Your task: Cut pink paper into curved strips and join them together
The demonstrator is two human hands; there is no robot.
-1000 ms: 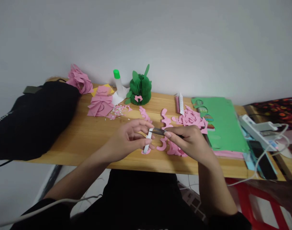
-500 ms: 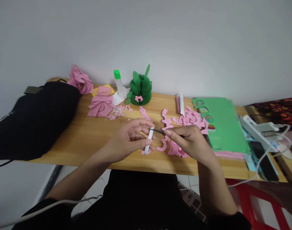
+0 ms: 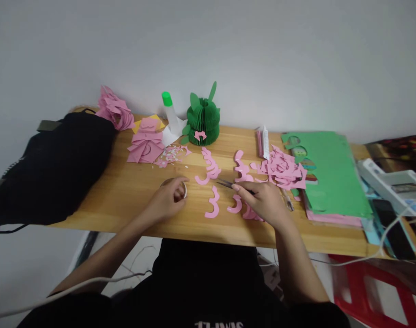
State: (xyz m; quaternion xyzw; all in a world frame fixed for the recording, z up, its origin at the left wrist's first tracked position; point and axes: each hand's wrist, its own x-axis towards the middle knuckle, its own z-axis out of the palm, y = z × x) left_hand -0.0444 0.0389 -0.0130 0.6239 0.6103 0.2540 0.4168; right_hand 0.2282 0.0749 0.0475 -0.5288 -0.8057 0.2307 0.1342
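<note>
My left hand [image 3: 169,199] rests on the wooden table [image 3: 133,191], fingers curled over a small tape roll [image 3: 181,188]. My right hand [image 3: 264,202] lies low on the table to the right, pinching small dark scissors [image 3: 228,184] whose tips point left. Between the hands lie pink paper crescents [image 3: 213,207], one more crescent [image 3: 235,207] just beside my right fingers. Further pink curved cut-outs [image 3: 210,166] lie behind them.
A black bag [image 3: 51,168] covers the table's left end. At the back stand a pink paper flower [image 3: 114,109], folded pink paper [image 3: 144,146], a green-capped glue bottle [image 3: 169,114] and a green paper ball [image 3: 203,118]. Pink scraps [image 3: 283,171], green sheets [image 3: 326,173], a power strip [image 3: 385,184].
Both hands have dropped from mid-air to the table. The white strip my left hand held is gone from view, and that hand has moved left onto the tape roll. The view shifted slightly.
</note>
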